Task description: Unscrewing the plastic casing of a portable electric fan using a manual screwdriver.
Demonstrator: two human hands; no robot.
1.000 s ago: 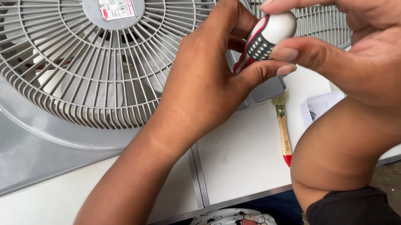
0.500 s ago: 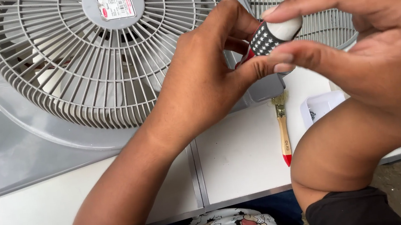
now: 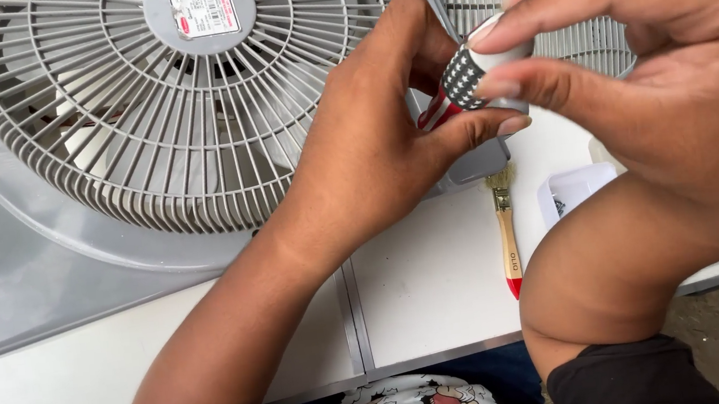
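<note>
A screwdriver handle (image 3: 465,83), red and white with a black dotted grip, stands upright over the grey fan housing (image 3: 42,265). My right hand (image 3: 632,62) pinches the handle's top between thumb and fingers. My left hand (image 3: 379,136) wraps around the lower part of the tool, its fingertips near the shaft, which is hidden behind the fingers. The round grey fan grille (image 3: 177,105) lies flat to the left of both hands.
A second grille (image 3: 527,11) lies at the top right, partly behind my right hand. A small paintbrush (image 3: 506,230) with a wooden handle and red tip lies on the white table (image 3: 423,285). A small white tray (image 3: 574,188) sits beside it.
The handle has turned between my right fingers, the dotted grip now facing me. Both hands stay at the same spot on the fan.
</note>
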